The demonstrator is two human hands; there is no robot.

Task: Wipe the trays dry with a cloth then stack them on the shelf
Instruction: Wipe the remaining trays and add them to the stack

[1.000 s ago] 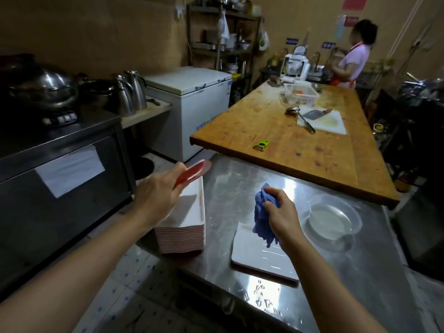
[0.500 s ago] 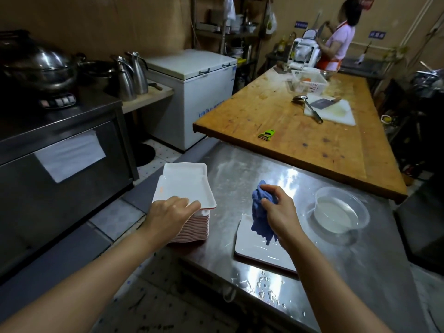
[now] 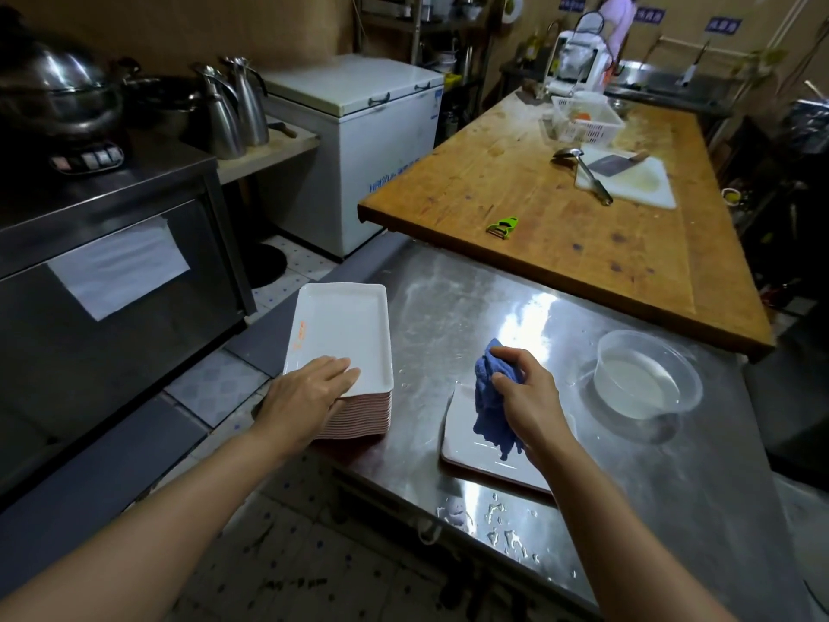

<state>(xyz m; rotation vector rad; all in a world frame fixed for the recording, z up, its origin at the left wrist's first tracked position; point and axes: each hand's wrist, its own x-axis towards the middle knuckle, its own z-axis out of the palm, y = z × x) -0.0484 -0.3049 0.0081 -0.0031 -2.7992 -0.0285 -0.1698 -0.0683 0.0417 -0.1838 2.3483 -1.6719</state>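
Left hand (image 3: 309,392) lies flat, fingers straight, on the tray stack (image 3: 345,347) at lower centre; right hand (image 3: 525,392) clutches the blue cloth (image 3: 491,397) over a single tray (image 3: 466,446). Trays look rigid, glossy, probably slippery wet; grip the rims. Long axes run toward the frame's top.

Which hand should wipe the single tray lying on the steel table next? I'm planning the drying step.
The right hand. It already grips the blue cloth directly over the single tray. The left hand rests flat on the top tray of the stack, beside it, holding no cloth.
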